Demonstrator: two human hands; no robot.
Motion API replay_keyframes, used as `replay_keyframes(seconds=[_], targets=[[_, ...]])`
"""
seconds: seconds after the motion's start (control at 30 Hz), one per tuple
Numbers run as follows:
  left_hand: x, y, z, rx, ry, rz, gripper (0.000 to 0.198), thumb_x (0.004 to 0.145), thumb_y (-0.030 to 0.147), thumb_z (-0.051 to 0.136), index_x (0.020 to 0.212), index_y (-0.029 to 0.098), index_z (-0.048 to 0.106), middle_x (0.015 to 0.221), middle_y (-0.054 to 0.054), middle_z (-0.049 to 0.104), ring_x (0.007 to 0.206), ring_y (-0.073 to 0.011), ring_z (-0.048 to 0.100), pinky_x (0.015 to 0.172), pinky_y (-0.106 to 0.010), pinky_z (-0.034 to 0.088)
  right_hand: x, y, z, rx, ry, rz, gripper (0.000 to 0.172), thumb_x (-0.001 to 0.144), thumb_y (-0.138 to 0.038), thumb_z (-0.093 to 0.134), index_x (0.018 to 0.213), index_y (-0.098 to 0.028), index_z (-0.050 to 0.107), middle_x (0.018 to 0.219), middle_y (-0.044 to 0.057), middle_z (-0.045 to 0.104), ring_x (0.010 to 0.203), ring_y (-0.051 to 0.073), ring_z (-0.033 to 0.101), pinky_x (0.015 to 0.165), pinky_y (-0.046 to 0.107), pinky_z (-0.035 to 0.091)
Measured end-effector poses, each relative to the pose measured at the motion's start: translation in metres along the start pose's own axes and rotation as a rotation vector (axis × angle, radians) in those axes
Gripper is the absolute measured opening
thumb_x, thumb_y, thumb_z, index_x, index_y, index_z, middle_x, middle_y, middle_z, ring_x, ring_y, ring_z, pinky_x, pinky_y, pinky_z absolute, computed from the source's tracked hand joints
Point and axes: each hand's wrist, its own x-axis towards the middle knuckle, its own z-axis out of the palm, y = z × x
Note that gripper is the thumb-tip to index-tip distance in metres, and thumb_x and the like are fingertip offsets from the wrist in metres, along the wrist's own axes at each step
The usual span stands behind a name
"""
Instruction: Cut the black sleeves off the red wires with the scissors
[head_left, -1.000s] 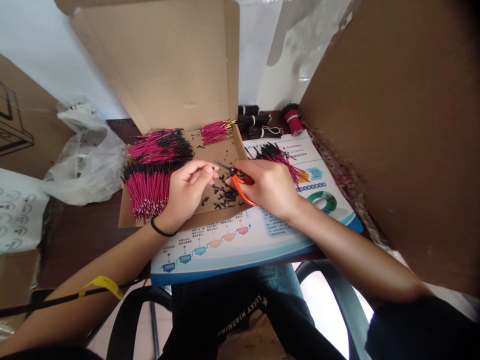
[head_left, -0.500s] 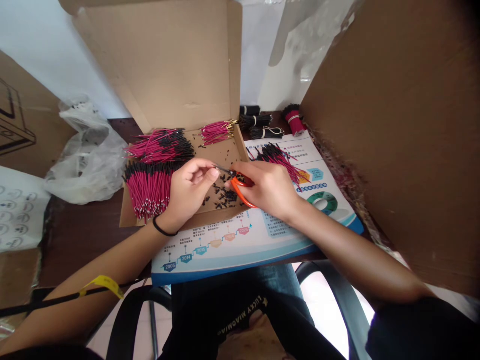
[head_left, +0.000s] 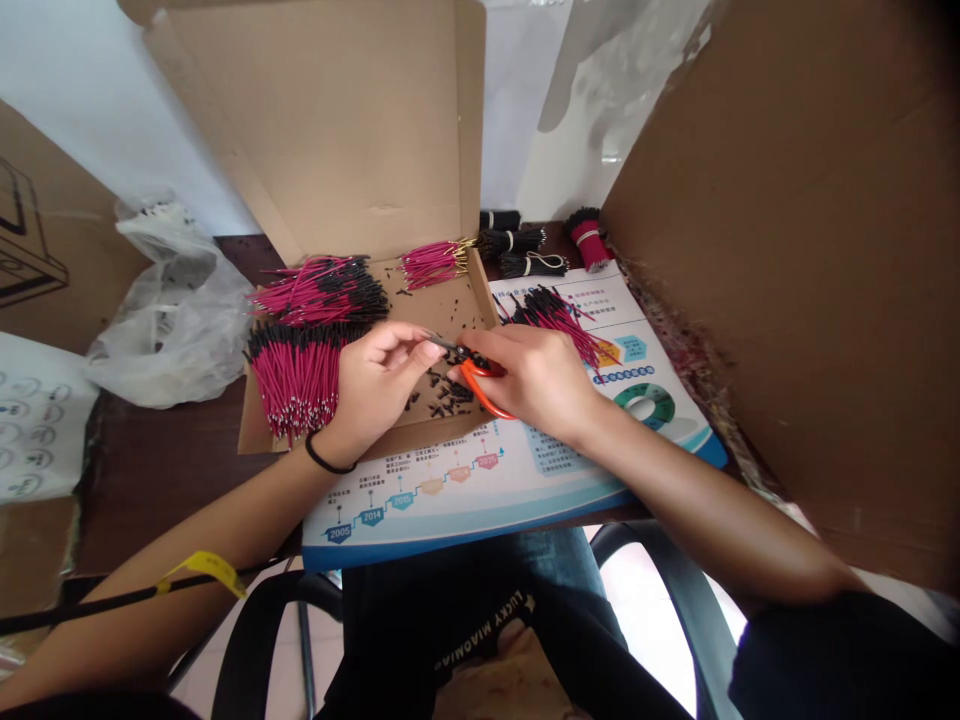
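Orange-handled scissors (head_left: pixel 471 373), gripped in the right hand (head_left: pixel 540 375), point leftward at the left hand's (head_left: pixel 382 375) narrowed fingertips (head_left: pixel 432 350); whether these pinch anything, I cannot tell.

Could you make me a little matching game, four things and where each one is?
Things:
1. Scissors
2. Clear plastic bag
3. Black band
4. Small black bits

Places:
A. Around the wrist of the left hand
B. Scattered inside the open cardboard box
C. In the right hand
D. Left of the open cardboard box

Pairs: 1-C, 2-D, 3-A, 4-B
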Motion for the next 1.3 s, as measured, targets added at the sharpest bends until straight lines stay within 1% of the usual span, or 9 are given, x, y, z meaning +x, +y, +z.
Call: replay_keyframes(seconds=[0.17,0.33,0.47,0.6,0.7,0.87,1.13,1.2,1.3], targets=[[-0.002,0.004,0.001,-0.009,0.012,0.003,0.024,0.072,0.040,0.075,0.077,0.018,0.067,0.070,-0.003,0.071,0.061,-0.0124,0.066,0.058,-0.024,0.054,-0.001,0.003,-0.002,-0.025,-0.014,-0.034,0.037,0.092,-0.046,0.047,0.100,-0.019,0.069,0.079,0.006,0.068,0.068,0.015,0.059,0.056,0.028,0.034],[-0.001,0.003,0.002,-0.025,-0.015,0.006,0.022,0.074,0.039,0.074,0.075,0.018,0.066,0.066,-0.001,0.070,0.058,-0.0116,0.065,0.055,-0.023,0.053,-0.001,0.003,-0.002,-0.006,-0.034,-0.004,0.034,0.091,-0.043,0.049,0.098,-0.017,0.070,0.073,0.005,0.067,0.063,0.014,0.058,0.055,0.027,0.034],[0.000,0.000,0.001,-0.034,-0.041,-0.004,0.021,0.074,0.038,0.074,0.079,0.018,0.067,0.074,-0.003,0.071,0.066,-0.0120,0.066,0.063,-0.025,0.055,-0.001,0.001,-0.002,0.040,0.005,0.054,0.031,0.089,-0.040,0.053,0.100,-0.017,0.070,0.082,0.007,0.071,0.068,0.014,0.061,0.059,0.026,0.038],[0.000,-0.001,0.001,-0.069,-0.038,-0.017,0.023,0.074,0.038,0.074,0.082,0.018,0.066,0.079,-0.003,0.071,0.069,-0.0122,0.067,0.067,-0.025,0.055,-0.001,-0.001,-0.004,0.052,0.044,0.093,0.032,0.088,-0.041,0.053,0.099,-0.017,0.071,0.081,0.006,0.072,0.068,0.014,0.061,0.062,0.027,0.040],[0.000,-0.003,0.001,-0.063,-0.021,-0.032,0.023,0.073,0.037,0.075,0.083,0.019,0.065,0.079,-0.002,0.071,0.071,-0.0125,0.068,0.066,-0.025,0.056,-0.001,-0.002,-0.004,0.038,0.030,0.076,0.031,0.087,-0.040,0.053,0.098,-0.018,0.071,0.082,0.006,0.072,0.071,0.016,0.062,0.062,0.027,0.040],[0.000,-0.004,0.002,-0.055,0.003,-0.017,0.022,0.072,0.037,0.076,0.082,0.020,0.066,0.078,-0.001,0.069,0.069,-0.0123,0.067,0.065,-0.025,0.056,-0.001,-0.002,-0.003,0.022,0.012,0.055,0.034,0.089,-0.042,0.050,0.099,-0.018,0.071,0.084,0.007,0.072,0.073,0.017,0.063,0.062,0.028,0.040],[0.000,-0.007,0.001,-0.091,-0.003,-0.051,0.023,0.070,0.037,0.077,0.080,0.019,0.067,0.076,-0.002,0.070,0.067,-0.0127,0.067,0.063,-0.025,0.056,-0.002,0.000,0.000,0.009,0.022,0.018,0.040,0.090,-0.047,0.050,0.101,-0.015,0.072,0.079,0.007,0.071,0.067,0.016,0.061,0.058,0.028,0.038],[-0.001,-0.008,0.001,-0.089,-0.003,-0.063,0.023,0.070,0.037,0.077,0.078,0.018,0.066,0.074,-0.003,0.070,0.066,-0.0130,0.067,0.062,-0.025,0.056,-0.002,0.001,0.001,0.003,0.019,0.014,0.039,0.089,-0.047,0.052,0.099,-0.015,0.072,0.078,0.008,0.071,0.066,0.016,0.061,0.057,0.027,0.037],[0.000,-0.007,0.002,-0.106,-0.010,-0.072,0.023,0.070,0.036,0.077,0.079,0.018,0.066,0.073,-0.002,0.070,0.065,-0.0125,0.067,0.062,-0.024,0.055,-0.001,0.002,0.001,0.009,-0.001,0.025,0.033,0.089,-0.042,0.055,0.098,-0.016,0.072,0.078,0.007,0.072,0.065,0.015,0.061,0.057,0.026,0.037]])
